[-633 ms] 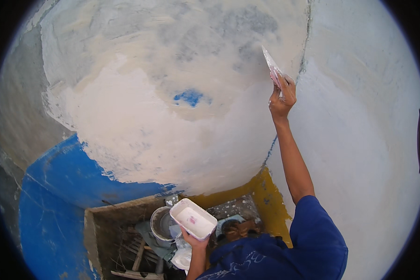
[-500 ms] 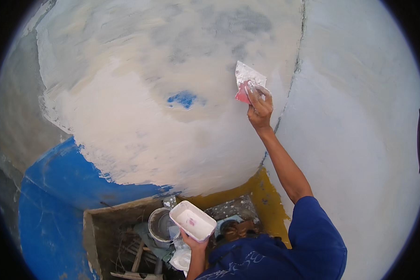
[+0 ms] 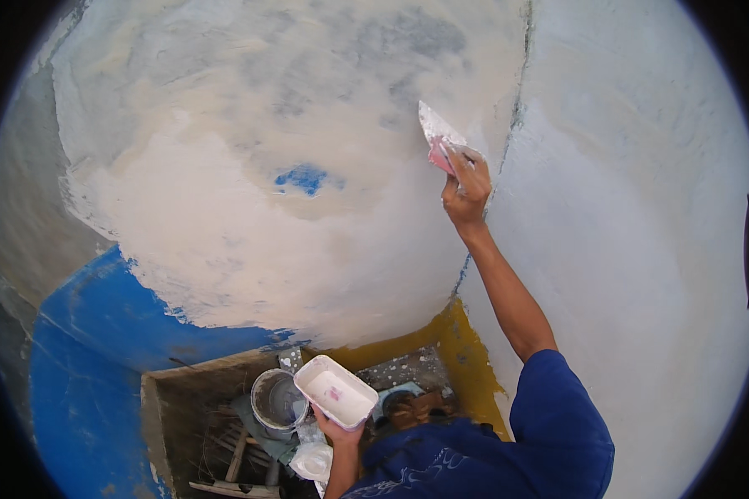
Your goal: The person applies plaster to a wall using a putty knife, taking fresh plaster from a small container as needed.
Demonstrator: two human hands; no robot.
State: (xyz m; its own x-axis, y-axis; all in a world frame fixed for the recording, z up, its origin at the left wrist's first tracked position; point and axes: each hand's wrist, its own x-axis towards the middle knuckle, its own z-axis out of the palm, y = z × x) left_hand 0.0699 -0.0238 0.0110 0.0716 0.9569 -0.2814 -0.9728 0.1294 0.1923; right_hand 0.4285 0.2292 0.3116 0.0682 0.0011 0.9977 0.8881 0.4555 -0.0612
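High against the wall, my right hand [image 3: 468, 185] is closed on the pink grip of a putty knife [image 3: 440, 143]. Its wide blade is smeared with white putty and slants up to the left; whether the edge touches the wall I cannot tell. Low in front of me, my left hand [image 3: 338, 430] grips the near side of a shallow rectangular tub [image 3: 334, 391] with pale putty and a pinkish spot inside. The wall [image 3: 225, 241] wears a broad uneven coat of off-white putty, with a small blue patch [image 3: 305, 179] showing through.
Below the tub, an open box-like trough [image 3: 151, 416] holds sticks and cloth. A grey-smeared bucket [image 3: 276, 399] and a white plastic bag [image 3: 312, 461] sit beside my left hand. Bare blue paint [image 3: 83, 333] covers the lower left; a cracked corner line runs right of my right hand.
The putty knife has turned, so its blade now looks narrower and more edge-on. My right hand stays near the same height. The view has shifted slightly, moving the wall and tub left.
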